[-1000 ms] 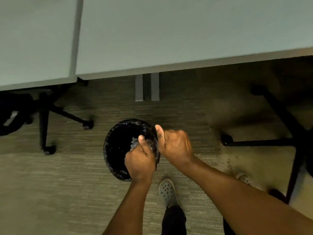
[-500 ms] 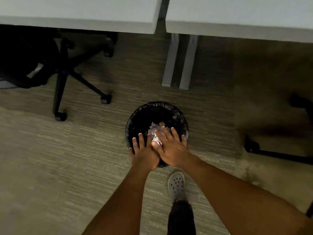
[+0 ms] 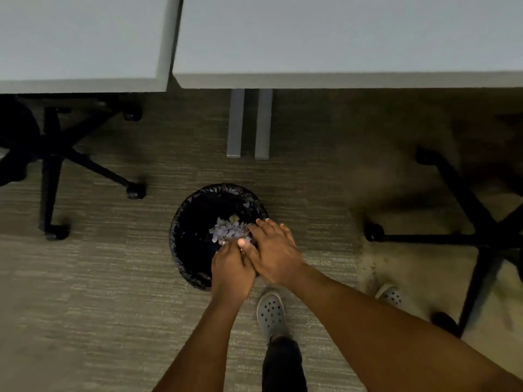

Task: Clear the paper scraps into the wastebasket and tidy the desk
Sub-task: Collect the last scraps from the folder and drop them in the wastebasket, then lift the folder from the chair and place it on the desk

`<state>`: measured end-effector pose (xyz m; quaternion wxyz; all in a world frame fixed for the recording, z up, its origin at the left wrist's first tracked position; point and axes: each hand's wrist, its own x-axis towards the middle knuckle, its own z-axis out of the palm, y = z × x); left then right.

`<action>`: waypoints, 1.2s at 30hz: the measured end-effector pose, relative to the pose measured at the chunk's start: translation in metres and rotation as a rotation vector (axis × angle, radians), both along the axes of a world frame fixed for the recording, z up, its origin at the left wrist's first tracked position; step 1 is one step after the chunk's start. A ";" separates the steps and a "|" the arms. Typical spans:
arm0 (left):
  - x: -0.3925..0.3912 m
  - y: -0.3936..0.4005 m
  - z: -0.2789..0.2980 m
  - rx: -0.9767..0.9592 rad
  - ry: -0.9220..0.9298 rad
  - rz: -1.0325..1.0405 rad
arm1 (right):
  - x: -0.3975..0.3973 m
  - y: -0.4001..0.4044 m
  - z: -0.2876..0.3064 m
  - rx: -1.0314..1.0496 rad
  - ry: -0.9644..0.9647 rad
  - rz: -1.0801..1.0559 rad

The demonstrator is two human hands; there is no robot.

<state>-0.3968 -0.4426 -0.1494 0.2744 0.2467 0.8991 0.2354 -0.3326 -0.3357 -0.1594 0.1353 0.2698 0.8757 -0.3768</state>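
Both hands, left (image 3: 230, 267) and right (image 3: 276, 254), had opened from fists, holding nothing; pale lilac paper scraps (image 3: 228, 231) now lay just beyond them in the round black-lined wastebasket (image 3: 195, 222).

We see a bin (image 3: 181, 236) lined with a black plastic bag, thin, crinkled and faintly glossy where light catches its folds. The scraps (image 3: 229, 232) inside look like pale matt paper, torn and crumpled. The carpet (image 3: 99, 292) is a rough, ribbed grey-beige weave. The desks (image 3: 339, 38) have smooth, matt, pale tops, and their legs (image 3: 235, 123) look like grey painted metal. The chair bases (image 3: 51, 165) are matt black, plastic or metal we cannot tell. The shoes (image 3: 270, 312) are grey moulded plastic with holes.
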 end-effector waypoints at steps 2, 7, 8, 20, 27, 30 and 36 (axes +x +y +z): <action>0.011 0.024 0.013 0.046 -0.045 0.009 | 0.012 0.020 0.016 0.003 0.022 -0.078; 0.044 0.089 0.045 0.076 -0.079 -0.105 | 0.062 0.071 0.061 0.023 0.046 -0.254; 0.052 0.102 0.052 0.083 -0.080 -0.142 | 0.074 0.081 0.071 0.025 0.050 -0.291; 0.171 0.264 0.137 0.187 -0.223 -0.561 | 0.215 0.193 0.169 0.080 0.213 -0.948; 0.265 0.357 0.142 0.047 -0.211 -0.750 | 0.316 0.254 0.172 0.090 0.188 -1.537; 0.286 0.394 0.138 -0.030 -0.348 -0.602 | 0.370 0.271 0.165 -0.088 0.054 -1.903; 0.306 0.435 0.132 -0.168 -0.580 -0.271 | 0.440 0.277 0.151 -0.418 -0.020 -2.040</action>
